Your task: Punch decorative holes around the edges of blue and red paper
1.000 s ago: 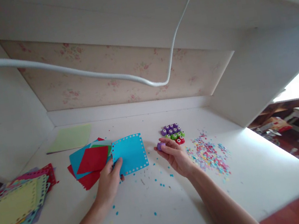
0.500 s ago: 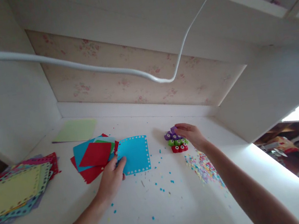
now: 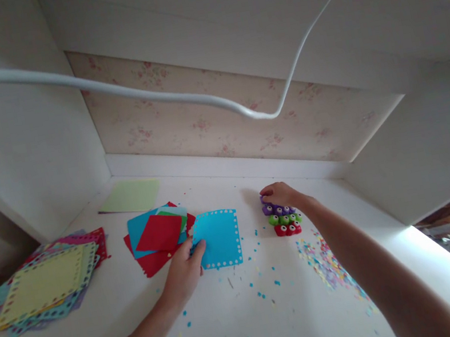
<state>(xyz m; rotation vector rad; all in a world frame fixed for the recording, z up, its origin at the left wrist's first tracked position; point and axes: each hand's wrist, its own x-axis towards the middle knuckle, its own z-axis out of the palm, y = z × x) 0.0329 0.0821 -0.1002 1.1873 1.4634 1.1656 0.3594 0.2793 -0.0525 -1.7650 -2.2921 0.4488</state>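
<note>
My left hand (image 3: 185, 265) pinches the left edge of a blue paper sheet (image 3: 219, 238), thumb on top. Small punched holes run along the sheet's edges. Farther right, my right hand (image 3: 279, 193) has its fingers closed around a purple craft punch (image 3: 264, 200) at the back left of a cluster of small punches. Other purple punches (image 3: 279, 209), green punches (image 3: 285, 219) and red punches (image 3: 288, 229) stand there in rows, with round white tops. Part of the held punch is hidden by the fingers.
Red paper sheets (image 3: 160, 232) overlap blue and green ones left of centre. A stack of hole-bordered sheets (image 3: 45, 284) lies far left, pale green paper (image 3: 129, 196) behind. Colourful paper confetti (image 3: 330, 260) is heaped at right. A white cable (image 3: 177, 96) crosses above.
My right hand has shifted to the left side of the purple punches and its fingers have closed on one. The left hand still grips the blue sheet. The view has turned slightly left.
</note>
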